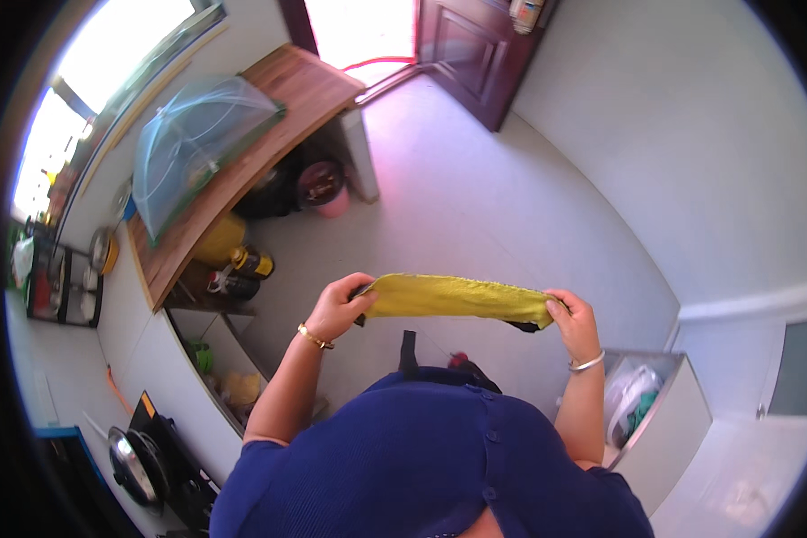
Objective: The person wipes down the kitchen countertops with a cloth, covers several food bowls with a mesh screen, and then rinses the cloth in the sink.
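Observation:
A long yellow cloth (457,299), folded or cut into a strip with a fuzzy upper edge, is stretched out level in front of me. Dark patches show at both of its ends. My left hand (339,308) pinches its left end, and a gold bracelet circles that wrist. At the other end, my right hand (574,323) has its thumb on top and the fingers mostly hidden beneath; a silver bangle sits on that wrist. The cloth hangs in the air over the floor, touching only my hands.
Left stands a wooden counter (332,79) with a mesh food cover (202,134). Below it are a pink bucket (334,204) and bottles (253,263). A brown door (466,63) stands ajar ahead. Near my right arm is an open cabinet (668,430) holding plastic bags. Pans (134,462) lie lower left.

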`<state>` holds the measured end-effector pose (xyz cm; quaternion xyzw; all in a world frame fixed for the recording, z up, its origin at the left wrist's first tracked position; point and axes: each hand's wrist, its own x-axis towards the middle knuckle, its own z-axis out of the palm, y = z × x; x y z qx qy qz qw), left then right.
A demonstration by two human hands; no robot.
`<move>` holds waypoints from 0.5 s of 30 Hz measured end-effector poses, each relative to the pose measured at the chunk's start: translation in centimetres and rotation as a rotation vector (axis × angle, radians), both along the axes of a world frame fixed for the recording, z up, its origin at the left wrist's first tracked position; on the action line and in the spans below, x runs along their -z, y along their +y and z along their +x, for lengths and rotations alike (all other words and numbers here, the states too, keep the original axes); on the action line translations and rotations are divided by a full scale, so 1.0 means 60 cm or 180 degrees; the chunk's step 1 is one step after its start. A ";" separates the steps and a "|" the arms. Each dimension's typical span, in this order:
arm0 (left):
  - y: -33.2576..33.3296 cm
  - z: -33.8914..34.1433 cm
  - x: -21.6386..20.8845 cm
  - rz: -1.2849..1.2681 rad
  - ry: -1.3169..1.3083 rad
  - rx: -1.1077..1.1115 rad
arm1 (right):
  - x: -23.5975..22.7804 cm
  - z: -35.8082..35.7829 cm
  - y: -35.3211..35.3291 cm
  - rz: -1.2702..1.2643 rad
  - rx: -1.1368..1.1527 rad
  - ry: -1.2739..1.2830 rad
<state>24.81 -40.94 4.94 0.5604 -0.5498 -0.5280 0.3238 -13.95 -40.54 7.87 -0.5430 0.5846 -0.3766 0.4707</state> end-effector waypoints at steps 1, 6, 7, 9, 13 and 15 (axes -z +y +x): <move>0.018 0.034 -0.002 -0.0036 0.0084 -0.0265 | -0.007 0.030 -0.028 0.0079 -0.0203 -0.0084; 0.021 0.198 0.009 -0.0408 0.0207 -0.1648 | -0.011 0.232 -0.258 -0.0043 -0.1318 -0.0266; 0.023 0.216 0.001 -0.0554 0.0082 -0.1958 | -0.018 0.271 -0.296 -0.0082 -0.1522 -0.0297; 0.008 0.257 -0.017 -0.0850 -0.0172 -0.2462 | -0.032 0.358 -0.371 -0.0188 -0.1891 -0.0245; -0.025 0.328 -0.077 -0.1546 -0.0527 -0.3255 | -0.083 0.518 -0.492 -0.0607 -0.2480 -0.0260; -0.044 0.374 -0.091 -0.1627 -0.0469 -0.3547 | -0.101 0.600 -0.549 -0.0842 -0.2752 -0.0484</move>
